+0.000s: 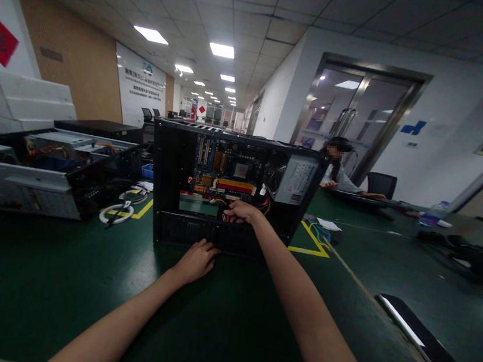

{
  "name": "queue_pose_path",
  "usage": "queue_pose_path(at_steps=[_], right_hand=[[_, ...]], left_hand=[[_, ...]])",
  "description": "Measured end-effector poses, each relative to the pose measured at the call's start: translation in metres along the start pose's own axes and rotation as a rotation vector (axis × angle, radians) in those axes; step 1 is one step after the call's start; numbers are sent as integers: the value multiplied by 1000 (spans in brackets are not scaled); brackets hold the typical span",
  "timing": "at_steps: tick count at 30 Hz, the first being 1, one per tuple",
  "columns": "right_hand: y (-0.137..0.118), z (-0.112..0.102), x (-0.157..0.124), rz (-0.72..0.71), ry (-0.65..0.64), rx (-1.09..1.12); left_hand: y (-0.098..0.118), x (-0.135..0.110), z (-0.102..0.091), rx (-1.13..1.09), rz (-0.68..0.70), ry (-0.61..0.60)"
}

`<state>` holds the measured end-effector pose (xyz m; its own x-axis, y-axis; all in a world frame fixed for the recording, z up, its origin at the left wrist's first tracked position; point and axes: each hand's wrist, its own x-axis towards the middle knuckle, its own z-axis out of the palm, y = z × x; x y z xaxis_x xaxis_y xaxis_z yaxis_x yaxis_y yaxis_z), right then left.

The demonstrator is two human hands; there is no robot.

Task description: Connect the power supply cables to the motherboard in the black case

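An open black computer case (pixel 170 184) stands upright on the green table (pixel 223 331), its side off. Inside I see the motherboard (pixel 229 171), a fan and the grey power supply (pixel 297 179). My right hand (pixel 241 210) reaches into the case below the motherboard, fingers curled around a bundle of cables there. My left hand (pixel 196 260) rests against the lower front edge of the case, fingers bent down onto the table.
Another opened computer case (pixel 49 172) lies at the left with white cable rolls (pixel 116 212) beside it. Yellow tape lines (pixel 310 249) mark the table. A dark flat panel (pixel 420 338) lies at the right. A person (pixel 340 169) sits behind the case.
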<state>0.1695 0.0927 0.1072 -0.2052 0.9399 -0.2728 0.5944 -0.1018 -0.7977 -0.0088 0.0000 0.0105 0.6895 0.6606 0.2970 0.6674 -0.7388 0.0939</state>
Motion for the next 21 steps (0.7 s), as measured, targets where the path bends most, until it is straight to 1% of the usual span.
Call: queue_pose_path(at_steps=[3,6,8,10,13,15,18,21], right_hand=[[1,-6,-2,-16,42,327],[-1,-8,-3,-9,105,613],[-1,-7,-3,26,125,766],[1,-5,-1,90,125,875],[8,-2,6,184,121,971],[13,-2,12,220,124,1002],[17,-3,16,269,133,1016],[15,-5,16,319,135,1006]], left_hand=[[0,0,0,-3,2,1],[0,0,0,-2,-3,-4],[0,0,-1,-1,-5,-7],[0,0,-1,2,-3,-11],[-1,0,0,8,0,-8],[-1,0,1,10,4,-2],[-1,0,0,12,9,2],[0,0,-1,12,10,2]])
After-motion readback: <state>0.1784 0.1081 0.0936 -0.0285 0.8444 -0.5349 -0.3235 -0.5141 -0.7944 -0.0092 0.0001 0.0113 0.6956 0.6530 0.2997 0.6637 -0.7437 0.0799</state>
